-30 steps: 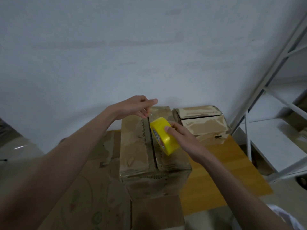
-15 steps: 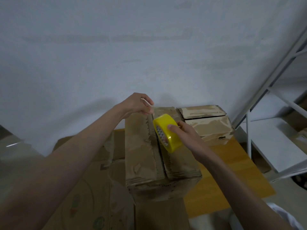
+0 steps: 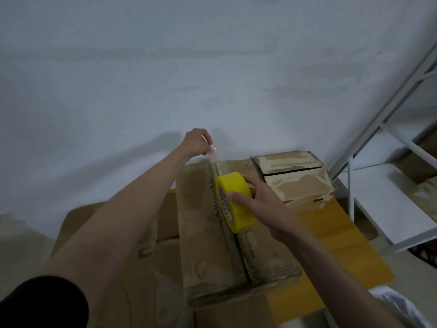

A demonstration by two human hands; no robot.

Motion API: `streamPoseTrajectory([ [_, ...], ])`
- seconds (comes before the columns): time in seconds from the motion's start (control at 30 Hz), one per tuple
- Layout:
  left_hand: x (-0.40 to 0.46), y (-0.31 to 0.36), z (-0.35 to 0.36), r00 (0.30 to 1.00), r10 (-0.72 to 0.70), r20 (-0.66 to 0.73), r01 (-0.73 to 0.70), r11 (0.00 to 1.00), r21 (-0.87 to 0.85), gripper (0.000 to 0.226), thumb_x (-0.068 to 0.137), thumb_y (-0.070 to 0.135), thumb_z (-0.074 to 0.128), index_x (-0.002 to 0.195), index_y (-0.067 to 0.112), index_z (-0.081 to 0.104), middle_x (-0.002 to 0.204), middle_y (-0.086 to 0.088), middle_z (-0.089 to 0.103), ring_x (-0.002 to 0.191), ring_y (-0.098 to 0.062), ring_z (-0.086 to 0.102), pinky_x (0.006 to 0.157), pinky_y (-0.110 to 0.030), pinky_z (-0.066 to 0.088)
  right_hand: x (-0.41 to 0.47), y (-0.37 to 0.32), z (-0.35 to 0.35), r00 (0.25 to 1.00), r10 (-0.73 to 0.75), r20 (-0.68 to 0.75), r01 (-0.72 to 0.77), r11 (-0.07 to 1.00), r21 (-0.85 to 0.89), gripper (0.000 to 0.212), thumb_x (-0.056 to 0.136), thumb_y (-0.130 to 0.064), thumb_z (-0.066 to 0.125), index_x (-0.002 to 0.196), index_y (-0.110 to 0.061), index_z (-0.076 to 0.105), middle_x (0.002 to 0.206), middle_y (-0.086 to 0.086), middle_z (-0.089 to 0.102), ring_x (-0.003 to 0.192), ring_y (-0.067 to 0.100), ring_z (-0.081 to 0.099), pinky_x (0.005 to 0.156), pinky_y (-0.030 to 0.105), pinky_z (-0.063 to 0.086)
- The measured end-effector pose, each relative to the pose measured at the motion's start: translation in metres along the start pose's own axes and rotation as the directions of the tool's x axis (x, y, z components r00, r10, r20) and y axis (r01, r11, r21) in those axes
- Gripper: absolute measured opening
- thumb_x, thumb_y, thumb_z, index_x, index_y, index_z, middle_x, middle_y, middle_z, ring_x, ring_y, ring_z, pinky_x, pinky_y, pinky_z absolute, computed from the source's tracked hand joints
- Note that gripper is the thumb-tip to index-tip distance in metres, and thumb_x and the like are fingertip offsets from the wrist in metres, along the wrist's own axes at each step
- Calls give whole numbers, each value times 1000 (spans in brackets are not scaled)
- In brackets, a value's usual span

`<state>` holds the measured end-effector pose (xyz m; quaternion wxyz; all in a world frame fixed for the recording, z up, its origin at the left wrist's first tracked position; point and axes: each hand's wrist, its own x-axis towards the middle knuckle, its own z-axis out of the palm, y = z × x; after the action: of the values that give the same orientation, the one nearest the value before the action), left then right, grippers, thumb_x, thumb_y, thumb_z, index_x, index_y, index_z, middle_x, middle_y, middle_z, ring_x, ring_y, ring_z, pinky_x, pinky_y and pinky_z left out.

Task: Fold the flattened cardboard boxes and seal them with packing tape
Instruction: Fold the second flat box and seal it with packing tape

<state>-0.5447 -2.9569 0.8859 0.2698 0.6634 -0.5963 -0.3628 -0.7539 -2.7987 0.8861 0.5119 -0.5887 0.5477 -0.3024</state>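
The folded cardboard box (image 3: 227, 233) is standing on flattened cardboard (image 3: 123, 268). A yellow tape roll (image 3: 236, 201) is being gripped over its centre seam by the right hand (image 3: 260, 204); the clear tape end is being pinched beyond the far edge by the left hand (image 3: 198, 144). The strip is likely being risked: slack could twist it or stick it off-seam. A taped box (image 3: 293, 176) and white shelving (image 3: 390, 185) are crowding the right.

right hand (image 3: 262, 204) grips tape roll (image 3: 235, 201) | left hand (image 3: 197, 144) pinches tape end | over box (image 3: 212, 233)

White wall (image 3: 165, 67), white metal shelving (image 3: 387, 209) at right, yellow-orange floor panel (image 3: 343, 252)
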Motion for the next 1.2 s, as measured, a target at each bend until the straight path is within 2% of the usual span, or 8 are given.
streamPoseTrajectory([
  [0.13, 18, -15, 3, 1000, 11, 16, -11, 1000, -2, 20, 77, -6, 73, 85, 8, 63, 86, -21, 69, 74, -25, 60, 86, -40, 55, 21, -1, 9, 999, 43, -24, -42, 999, 12, 62, 82, -51, 75, 136, -34, 52, 115, -9, 68, 103, 14, 67, 90, 50, 56],
  [0.37, 42, -31, 11, 996, 38, 80, -39, 999, 17, 20, 78, -3, 76, 89, 7, 63, 75, -7, 65, 69, -19, 61, 74, -29, 53, 39, 2, 20, 995, 93, -25, -92, 994, 62, 53, 85, -45, 74, 131, -33, 50, 104, -15, 65, 90, 2, 66, 72, 29, 56],
  [0.43, 47, -35, 16, 995, 40, 88, -44, 998, 41, 20, 78, -1, 78, 88, 9, 64, 76, -5, 64, 66, -14, 59, 68, -24, 50, 42, 2, 20, 994, 100, -43, -98, 994, 56, 52, 84, -46, 74, 129, -34, 49, 107, -14, 64, 94, 5, 65, 72, 30, 55],
  [0.57, 54, -43, 23, 994, 7, 109, -17, 995, 97, 19, 78, 2, 78, 88, 10, 64, 82, -7, 64, 70, -17, 59, 71, -26, 49, 47, 2, 20, 992, 115, -51, -112, 992, 58, 55, 83, -49, 74, 129, -33, 50, 107, -14, 63, 95, 6, 65, 71, 29, 54],
  [0.8, 66, -51, 31, 992, -71, 109, 56, 990, 129, 13, 83, -3, 72, 87, 9, 66, 83, -8, 63, 68, -15, 59, 50, -14, 46, 55, 0, 19, 989, 115, -95, -114, 993, 17, 60, 84, -54, 70, 134, -29, 50, 113, -9, 61, 99, 9, 62, 79, 34, 55],
  [0.93, 71, -60, 38, 993, -82, 90, 70, 989, 127, 16, 81, -3, 72, 81, 11, 66, 89, -12, 66, 78, -20, 62, 69, -27, 52, 53, -1, 20, 988, 110, -104, -110, 994, 6, 61, 85, -56, 68, 137, -28, 49, 115, -10, 59, 101, 9, 60, 84, 37, 55],
  [1.1, 73, -72, 47, 992, -67, 106, 46, 980, 196, 5, 86, 9, 74, 90, 10, 73, 100, -5, 69, 98, -16, 59, 77, -24, 41, 44, 4, 18, 992, 115, -47, -114, 993, 31, 63, 80, -58, 72, 132, -33, 49, 111, -9, 65, 98, 7, 66, 84, 39, 59],
  [1.2, 70, -77, 48, 995, 20, 100, -40, 978, 204, 9, 87, 7, 70, 95, 6, 75, 107, -11, 73, 105, -22, 63, 80, -23, 42, 39, 10, 15, 993, 115, -23, -113, 992, 54, 65, 78, -57, 74, 133, -33, 48, 106, -13, 67, 86, -4, 68, 66, 21, 57],
])
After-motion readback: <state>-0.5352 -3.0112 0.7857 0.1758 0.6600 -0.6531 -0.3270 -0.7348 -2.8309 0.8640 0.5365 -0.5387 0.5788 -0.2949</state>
